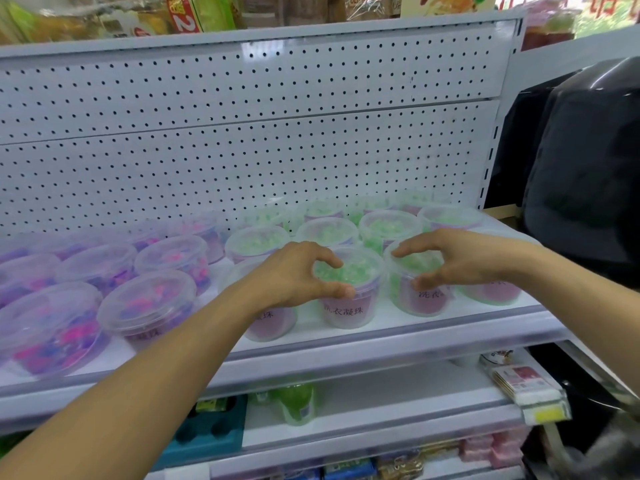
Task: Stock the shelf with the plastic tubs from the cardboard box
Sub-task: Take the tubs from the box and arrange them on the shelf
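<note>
Two hands: both reach over the front row of green-bead tubs on the white shelf (398, 323).
Left hand (298, 275): curled in a C around the lid rim of a tub of green beads (348, 289), thumb against its near side just above the printed label, forefinger arched over the far edge; it grasps this tub.
Right hand (460, 258): spread over the neighbouring green tub (415, 285), fingers over the lid, thumb low at the front wall; whether it touches or merely hovers cannot be told, and the fingers look relaxed.
Tub positions: both stand upright at the shelf's front edge, side by side, lids on.
Other green tubs (325, 232): in rows behind, reaching back to the pegboard panel (242, 140).
Purple-bead tubs (149, 306): wider and shallower, filling the shelf's left part.
Lower shelf: a green bottle (296, 403) and a teal tray (207, 431).
Far right: a dark bulky object (581, 174), unclear what.
</note>
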Motion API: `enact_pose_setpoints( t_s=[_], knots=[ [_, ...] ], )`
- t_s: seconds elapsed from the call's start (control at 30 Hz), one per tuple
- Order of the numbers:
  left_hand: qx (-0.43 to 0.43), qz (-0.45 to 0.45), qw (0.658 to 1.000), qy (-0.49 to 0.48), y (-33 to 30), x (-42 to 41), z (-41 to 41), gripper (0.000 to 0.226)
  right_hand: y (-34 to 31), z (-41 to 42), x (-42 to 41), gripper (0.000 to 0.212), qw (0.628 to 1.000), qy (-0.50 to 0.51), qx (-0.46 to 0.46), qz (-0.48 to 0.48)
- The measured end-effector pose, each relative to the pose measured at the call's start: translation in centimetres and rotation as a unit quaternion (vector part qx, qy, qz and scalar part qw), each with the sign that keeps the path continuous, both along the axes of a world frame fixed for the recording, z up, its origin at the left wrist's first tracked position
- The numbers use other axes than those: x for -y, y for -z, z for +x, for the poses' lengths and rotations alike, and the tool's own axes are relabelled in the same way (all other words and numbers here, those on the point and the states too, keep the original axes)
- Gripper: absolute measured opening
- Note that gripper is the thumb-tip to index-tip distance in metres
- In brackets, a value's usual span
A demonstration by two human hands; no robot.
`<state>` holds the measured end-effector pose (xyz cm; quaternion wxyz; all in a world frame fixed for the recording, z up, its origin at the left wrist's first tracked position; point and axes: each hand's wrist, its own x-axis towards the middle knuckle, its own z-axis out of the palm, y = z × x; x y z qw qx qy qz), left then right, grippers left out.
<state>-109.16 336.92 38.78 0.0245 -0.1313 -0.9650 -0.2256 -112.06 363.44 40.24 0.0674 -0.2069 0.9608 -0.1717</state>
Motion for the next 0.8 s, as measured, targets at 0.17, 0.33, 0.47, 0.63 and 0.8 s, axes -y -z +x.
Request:
enact_pose_setpoints(
  t_s=[0.17, 0.33, 0.47, 0.63, 0.8],
  knots=[
    [-0.002, 0.000, 1.000, 0.006, 0.0, 0.0, -0.3, 0.053, 0.1, -0.3, 0.1, 0.061, 1.000, -0.001, -0.003, 0.005],
    [0.036, 0.116, 0.992, 0.023, -0.7, 0.9, -0.2, 0.062, -0.3, -0.8, 0.8, 0.050, 1.000, 0.005, -0.013, -0.014],
    [-0.057, 0.143, 0.987, -0.040, -1.5, 4.3, -0.8, 0.052, -0.2, -2.3, 2.8, 0.045, 0.996, 0.006, -0.057, -0.071],
    [-0.057, 0.192, 0.972, -0.124, -2.6, 8.8, -3.4, 0.052, -0.8, -4.9, 6.8, 0.047, 0.994, -0.032, -0.071, -0.081],
    [0.001, 0.188, 0.969, -0.161, -3.0, 10.4, -7.5, 0.061, -1.0, -9.1, 10.7, 0.052, 0.995, -0.051, -0.057, -0.057]
  ],
)
